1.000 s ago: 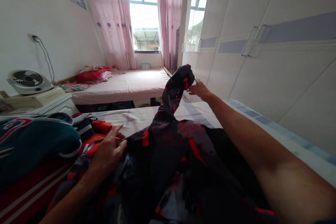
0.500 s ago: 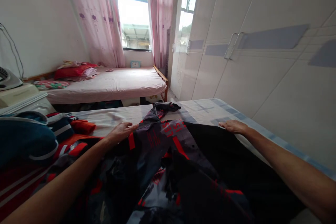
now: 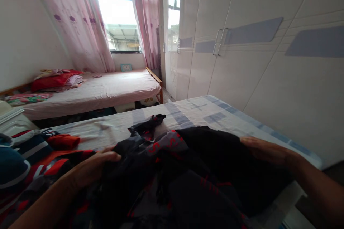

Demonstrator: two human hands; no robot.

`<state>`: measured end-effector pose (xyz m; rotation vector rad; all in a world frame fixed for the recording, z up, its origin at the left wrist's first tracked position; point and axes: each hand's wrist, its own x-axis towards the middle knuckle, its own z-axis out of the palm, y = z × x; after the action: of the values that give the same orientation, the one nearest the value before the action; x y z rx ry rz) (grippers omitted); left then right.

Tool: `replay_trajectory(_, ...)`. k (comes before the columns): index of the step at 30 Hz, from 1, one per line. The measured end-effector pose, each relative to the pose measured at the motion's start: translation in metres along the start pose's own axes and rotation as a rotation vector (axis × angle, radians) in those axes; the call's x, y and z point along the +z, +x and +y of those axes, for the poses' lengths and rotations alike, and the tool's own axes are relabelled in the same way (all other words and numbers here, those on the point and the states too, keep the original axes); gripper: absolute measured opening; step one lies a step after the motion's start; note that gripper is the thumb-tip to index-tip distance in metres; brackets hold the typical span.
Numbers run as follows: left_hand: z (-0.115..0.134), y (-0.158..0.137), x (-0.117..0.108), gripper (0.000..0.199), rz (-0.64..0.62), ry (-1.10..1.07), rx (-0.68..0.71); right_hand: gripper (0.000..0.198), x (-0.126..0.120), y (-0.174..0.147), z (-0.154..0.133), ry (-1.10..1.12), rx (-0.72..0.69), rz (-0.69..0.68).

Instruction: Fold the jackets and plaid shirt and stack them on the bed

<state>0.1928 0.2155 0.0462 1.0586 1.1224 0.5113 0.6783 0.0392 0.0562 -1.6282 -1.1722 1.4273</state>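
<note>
A dark black-and-grey garment with red lettering [image 3: 166,143] lies bunched over the near part of the bed, its narrow far end crumpled on the sheet. At its left edge my left hand [image 3: 100,162] is closed, thumb on top, with the cloth pinched under it. My right hand [image 3: 262,150] grips the plain black side of the same garment, and its fingers are mostly hidden by the cloth. Between the hands the fabric is raised and folded; its lower part is too dark to make out.
Left of the garment is a pile of folded clothes [image 3: 34,150] in teal, orange and red. The patterned sheet [image 3: 199,109] covers this bed. Beyond stands a second bed [image 3: 113,86] below a curtained window. A white wardrobe [image 3: 247,68] runs along the right.
Both hands have moved nearer to me and closed on the garment, drawing its edges back and up into folds. The view has swung rightward.
</note>
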Motion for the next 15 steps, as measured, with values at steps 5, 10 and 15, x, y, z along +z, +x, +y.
replay_trajectory(5,-0.015,-0.005,0.023,0.040,-0.076,-0.338,-0.321,0.056,0.036,0.017,-0.001,0.265,0.109,-0.107)
replay_trajectory(10,0.001,-0.008,0.041,0.017,0.128,-0.166,-0.157,0.037,0.061,0.046,-0.016,0.293,0.103,0.075)
replay_trajectory(15,0.037,-0.011,0.032,0.038,0.219,-0.181,0.290,0.041,0.044,0.049,-0.048,0.194,-0.284,0.421)
